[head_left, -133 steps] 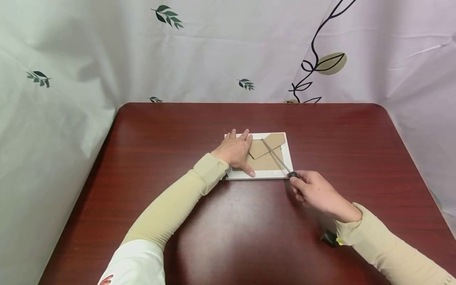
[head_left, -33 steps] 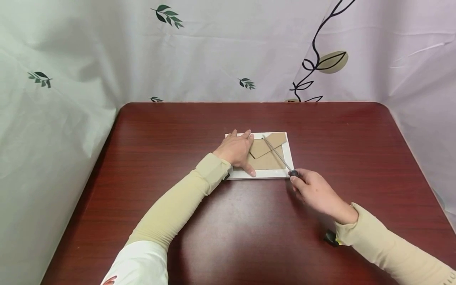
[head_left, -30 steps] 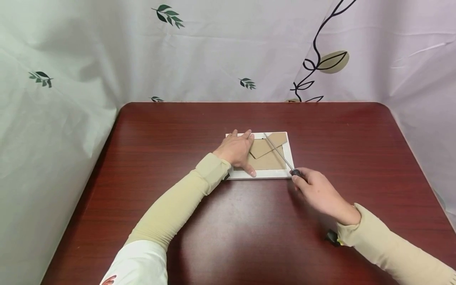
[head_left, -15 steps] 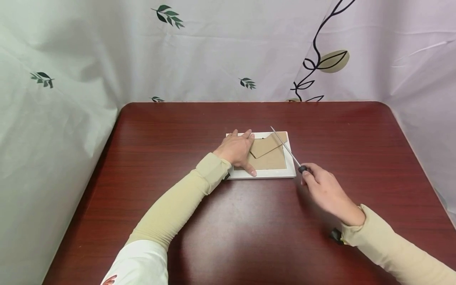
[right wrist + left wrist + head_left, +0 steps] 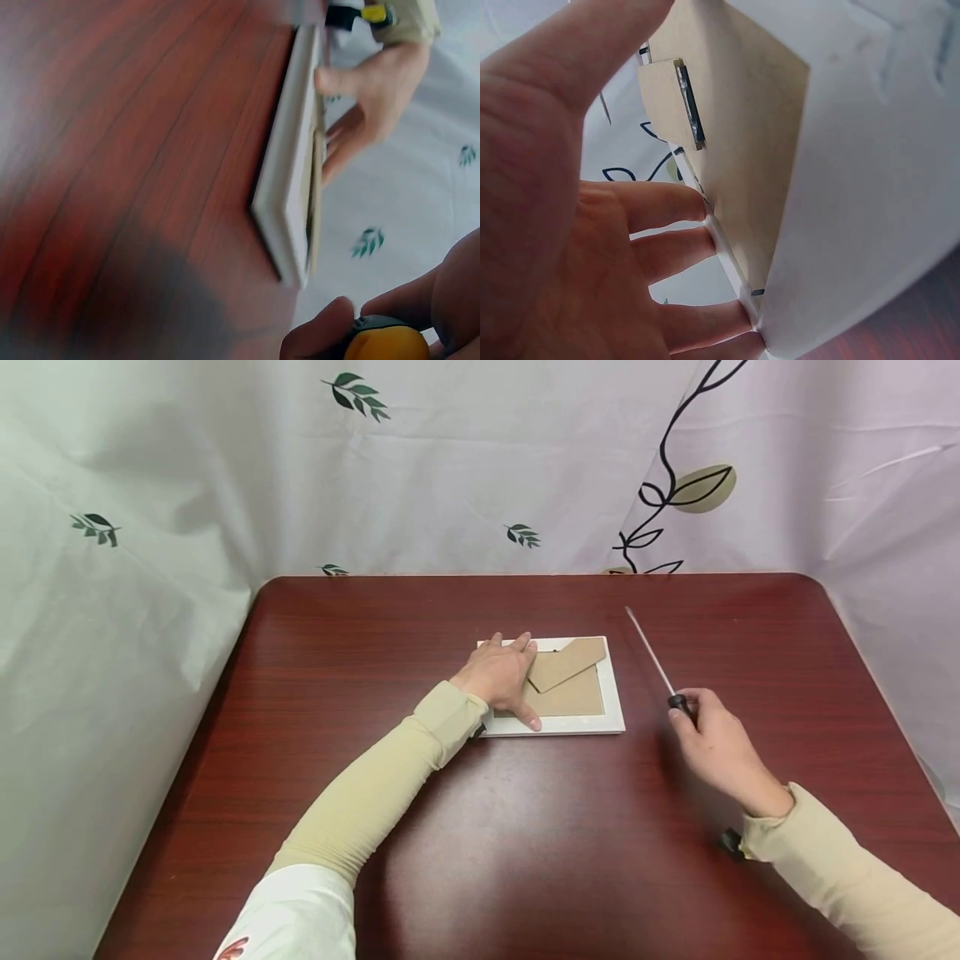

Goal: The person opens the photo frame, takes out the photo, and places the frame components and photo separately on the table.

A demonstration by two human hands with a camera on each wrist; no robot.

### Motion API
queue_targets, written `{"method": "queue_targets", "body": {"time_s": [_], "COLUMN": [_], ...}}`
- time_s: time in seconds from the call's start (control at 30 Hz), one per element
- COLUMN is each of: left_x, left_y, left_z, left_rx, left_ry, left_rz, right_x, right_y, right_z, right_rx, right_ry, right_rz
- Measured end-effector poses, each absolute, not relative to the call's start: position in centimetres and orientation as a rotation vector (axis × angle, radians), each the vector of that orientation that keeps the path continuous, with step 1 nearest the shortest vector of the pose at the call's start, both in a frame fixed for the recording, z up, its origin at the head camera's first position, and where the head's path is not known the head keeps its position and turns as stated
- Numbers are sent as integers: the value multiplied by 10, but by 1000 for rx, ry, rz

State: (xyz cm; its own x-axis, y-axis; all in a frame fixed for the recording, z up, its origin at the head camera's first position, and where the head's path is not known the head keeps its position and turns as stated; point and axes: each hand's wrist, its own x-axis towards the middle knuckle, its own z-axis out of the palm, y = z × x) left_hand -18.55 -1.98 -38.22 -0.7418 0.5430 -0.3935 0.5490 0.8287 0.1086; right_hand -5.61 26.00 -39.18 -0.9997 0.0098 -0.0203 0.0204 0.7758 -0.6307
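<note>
On the crosswise white rectangular frame (image 5: 576,725) spreads the left hand (image 5: 495,679); rightward, apart, the right hand (image 5: 718,742) grips a black-and-yellow-handled steel screwdriver (image 5: 677,702).

A white frame (image 5: 576,725) lies flat, brown backing (image 5: 573,700) and 1 angled flap (image 5: 566,667) uppermost, the left hand (image 5: 497,677) on it; the right hand (image 5: 716,743) grips a slanting, black-and-yellow-handled screwdriver (image 5: 650,652) right of the frame.

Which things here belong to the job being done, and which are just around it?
Likely part of the job:
- White frame, with the left hand resting on it
- Brown backing and its flap
- Screwdriver, gripped by the right hand

Just surroundings:
- Dark red table
- Leaf-patterned cloth behind it
</note>
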Motion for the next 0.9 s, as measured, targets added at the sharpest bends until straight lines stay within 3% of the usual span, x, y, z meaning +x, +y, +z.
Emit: {"method": "queue_targets", "body": {"time_s": [0.9], "left_x": [-186], "left_y": [-21], "left_z": [-383], "left_rx": [829], "left_ry": [2593], "left_rz": [-23], "right_x": [-85], "right_y": [349], "right_z": [-408], "right_rx": [420], "right_ry": [2807], "right_rz": [-923]}}
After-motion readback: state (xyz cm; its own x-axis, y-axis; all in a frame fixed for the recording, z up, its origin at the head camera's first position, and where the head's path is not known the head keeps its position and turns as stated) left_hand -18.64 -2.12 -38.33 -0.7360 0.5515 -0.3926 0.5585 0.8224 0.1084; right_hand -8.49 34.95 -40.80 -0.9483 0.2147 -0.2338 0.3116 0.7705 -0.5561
